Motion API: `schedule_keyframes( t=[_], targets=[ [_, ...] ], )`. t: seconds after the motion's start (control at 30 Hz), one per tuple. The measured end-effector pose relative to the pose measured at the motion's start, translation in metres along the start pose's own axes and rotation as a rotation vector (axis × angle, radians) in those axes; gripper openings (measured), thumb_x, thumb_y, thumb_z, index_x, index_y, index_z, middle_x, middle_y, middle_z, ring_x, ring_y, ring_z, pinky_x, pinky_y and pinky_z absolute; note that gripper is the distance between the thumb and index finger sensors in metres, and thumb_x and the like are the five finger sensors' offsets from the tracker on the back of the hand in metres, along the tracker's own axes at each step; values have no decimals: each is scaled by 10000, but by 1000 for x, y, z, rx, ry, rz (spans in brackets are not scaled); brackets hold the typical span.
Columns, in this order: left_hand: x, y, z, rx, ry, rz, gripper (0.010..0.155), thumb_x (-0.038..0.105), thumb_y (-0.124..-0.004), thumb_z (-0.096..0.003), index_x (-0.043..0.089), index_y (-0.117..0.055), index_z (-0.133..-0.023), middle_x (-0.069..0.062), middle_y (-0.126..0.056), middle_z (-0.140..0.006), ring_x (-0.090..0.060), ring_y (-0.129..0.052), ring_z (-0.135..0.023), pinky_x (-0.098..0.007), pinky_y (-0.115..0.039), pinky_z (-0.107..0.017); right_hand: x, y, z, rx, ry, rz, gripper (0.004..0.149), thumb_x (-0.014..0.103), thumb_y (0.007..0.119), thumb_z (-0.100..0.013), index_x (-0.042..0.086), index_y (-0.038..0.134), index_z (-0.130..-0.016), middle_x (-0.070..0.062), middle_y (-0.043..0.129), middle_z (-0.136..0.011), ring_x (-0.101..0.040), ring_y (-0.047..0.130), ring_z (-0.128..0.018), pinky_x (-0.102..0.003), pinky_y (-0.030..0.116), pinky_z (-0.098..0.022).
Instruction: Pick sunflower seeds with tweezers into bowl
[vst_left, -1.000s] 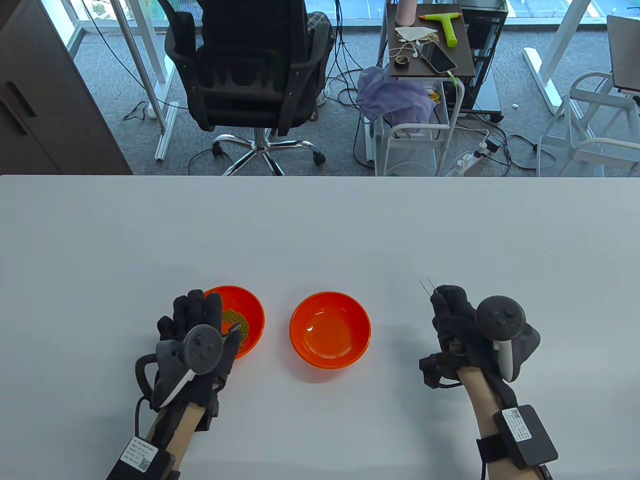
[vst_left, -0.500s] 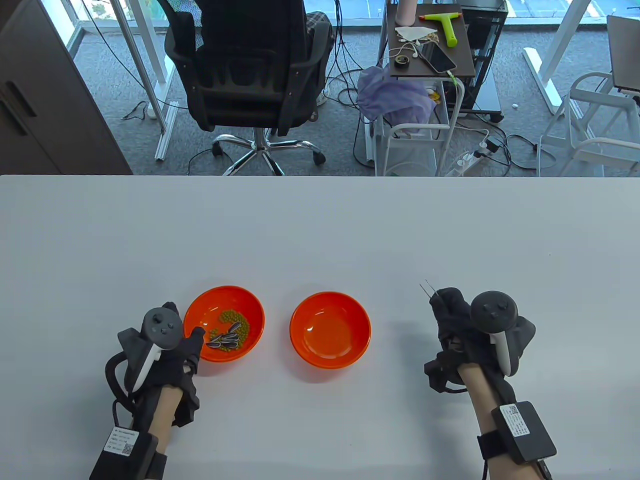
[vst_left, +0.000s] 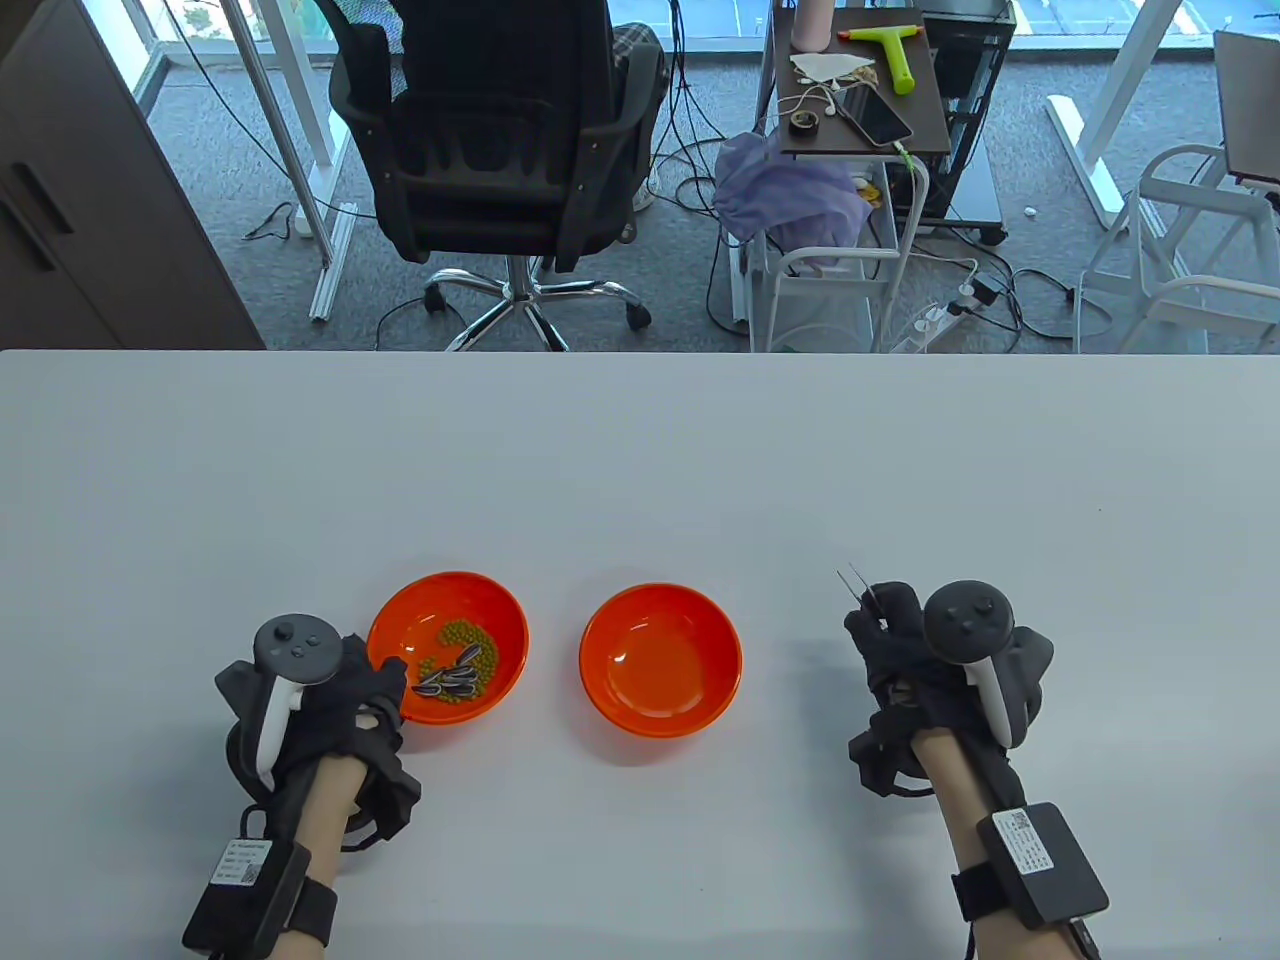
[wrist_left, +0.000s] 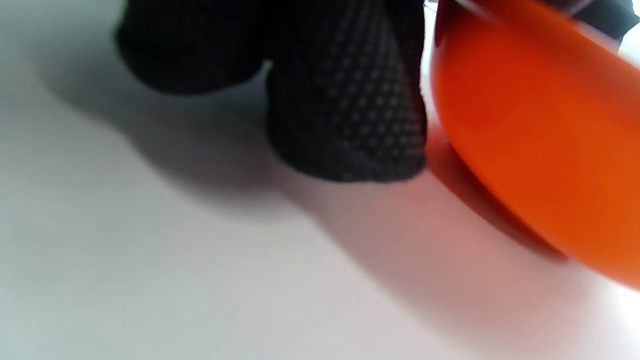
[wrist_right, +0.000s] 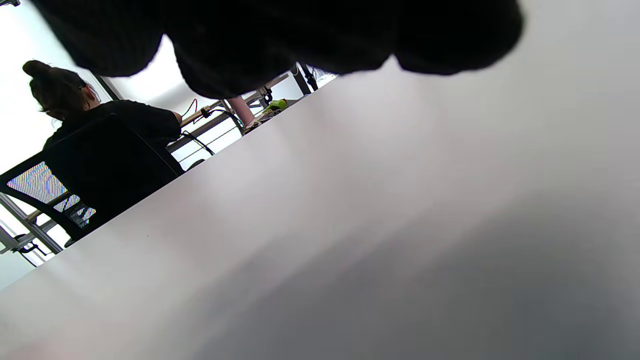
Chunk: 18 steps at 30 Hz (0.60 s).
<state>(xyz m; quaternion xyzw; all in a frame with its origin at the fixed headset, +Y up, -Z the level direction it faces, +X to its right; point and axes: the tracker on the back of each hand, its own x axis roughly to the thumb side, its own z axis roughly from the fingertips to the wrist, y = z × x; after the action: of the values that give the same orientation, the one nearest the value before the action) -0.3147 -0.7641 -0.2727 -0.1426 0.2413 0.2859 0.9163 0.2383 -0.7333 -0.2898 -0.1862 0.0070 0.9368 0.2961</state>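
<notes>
Table view shows the white table with two orange bowls side by side near the person. On the left, the seed bowl carries a small heap of striped sunflower seeds toward its near side, touching a patch of green beans just behind them. To its right, apart from it, sits the empty bowl

At the left rim of the seed bowl is the left hand, its fingers curled; one gloved fingertip lies over the rim at the bowl's left side, near the seeds but not on them. Left wrist view, blurred, shows a curled knuckle close against the orange outer wall of that bowl and low to the table. Whether the hand truly grips the bowl or only rests against it I cannot tell

Well off to the right of the empty bowl, the right hand is clenched around the tweezers, whose two thin tips stick out past the fingers, slightly parted and pointing away from the person. They carry no seed and are well apart from the seeds, with the empty bowl between. Right wrist view shows only dark glove along its top edge above the bare tabletop
</notes>
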Motion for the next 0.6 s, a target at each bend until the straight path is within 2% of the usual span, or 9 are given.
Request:
schedule_keyframes(
  t=[0.3,0.5,0.6],
  targets=[
    [-4,4,-1,16,1,112,550,384,-759,-463,112,-763,-941,-35,-1066,-452,-104,-1066,-108,-336,-946,-183,-1,2,1,-11,-32,-47,502,527,770,-359,353,877,-818,118,987,-403,-83,938,-164,-323,896,-281],
    [4,13,8,9,-76,130,514,389,-779,-453,148,-804,-906,-37,-1060,-441,-113,-1053,-110,-340,-942,-205,2,0,5,-24,-56,-50,517,539,778,-348,369,898,-822,101,976,-530,-78,939,-199,-319,890,-309],
    [10,17,16,-5,-131,135,500,385,-797,-447,160,-820,-893,-37,-1060,-439,-120,-1050,-113,-346,-941,-210,12,-3,11,-41,-105,-72,535,540,778,-348,359,892,-838,111,975,-488,-84,939,-190,-325,890,-305]
  ],
)
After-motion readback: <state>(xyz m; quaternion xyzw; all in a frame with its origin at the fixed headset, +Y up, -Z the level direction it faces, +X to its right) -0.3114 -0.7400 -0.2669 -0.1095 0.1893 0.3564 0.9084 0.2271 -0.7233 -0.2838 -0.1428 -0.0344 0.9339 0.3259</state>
